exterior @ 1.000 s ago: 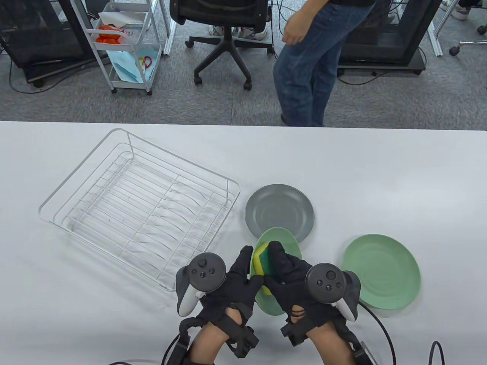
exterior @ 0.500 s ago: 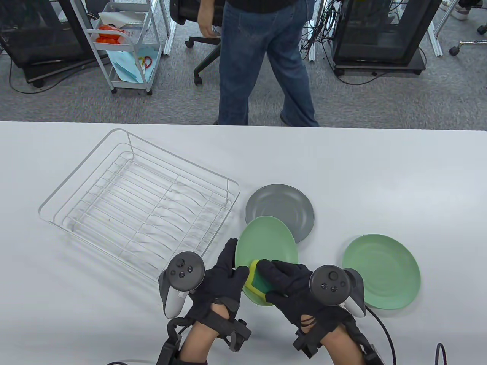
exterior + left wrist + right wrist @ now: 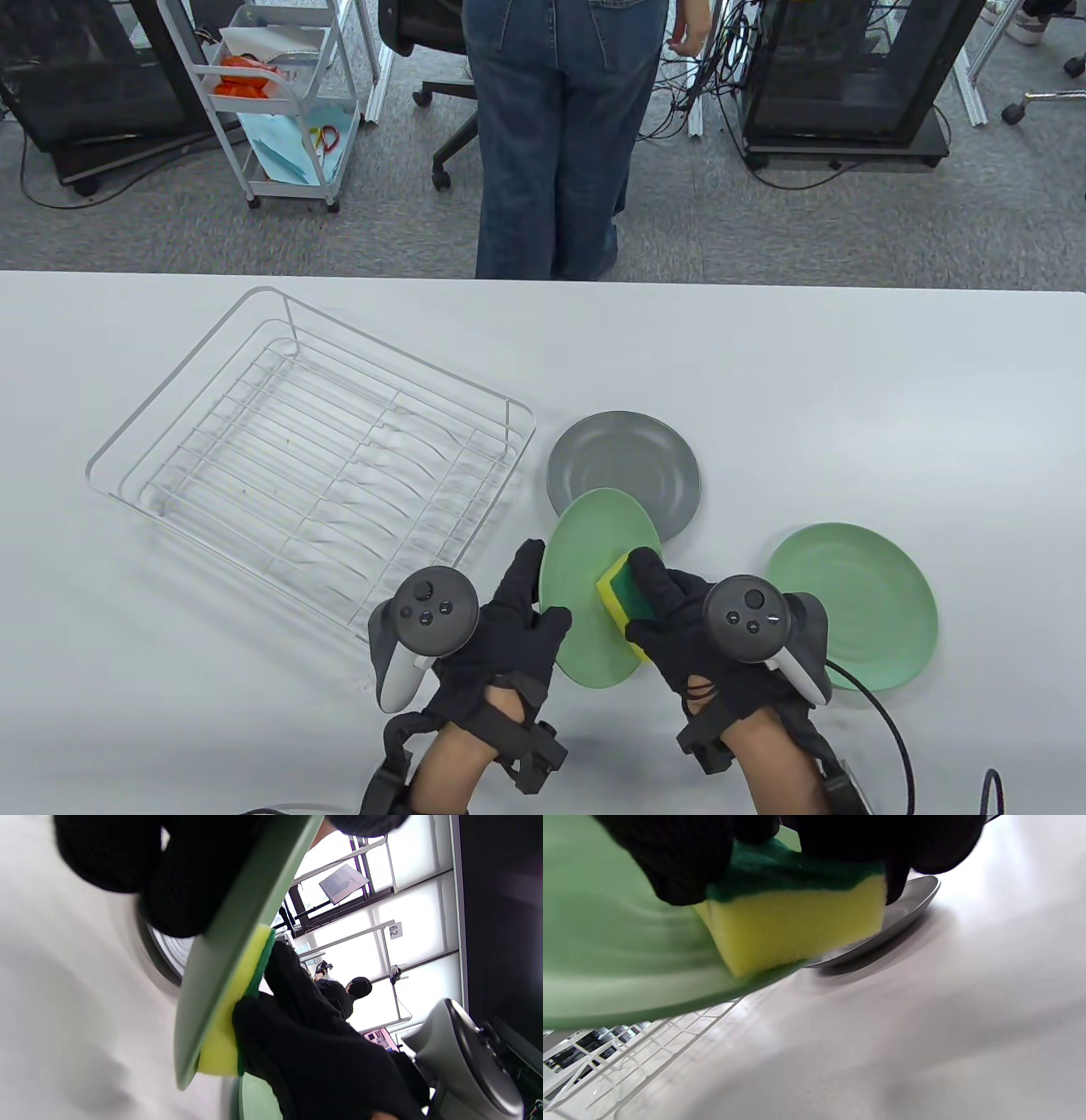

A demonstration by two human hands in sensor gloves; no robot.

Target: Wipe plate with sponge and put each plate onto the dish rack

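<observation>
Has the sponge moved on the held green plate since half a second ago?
Yes. The sponge has slid up and to the right, toward the grey plate, which lies unmoved on the table.

Bright, even overhead light gives soft shadows on the white table (image 3: 848, 382) in the sharp table view, while both wrist views are blurred close up, with blown-out windows (image 3: 407, 938) behind.

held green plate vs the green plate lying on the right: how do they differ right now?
The held green plate is off the table and tilted; the right green plate lies flat on the table. The held one is gripped at its edge by the left hand, while the right hand presses the sponge to its face; nothing touches the right one. Both are round and the same pale green.
</observation>
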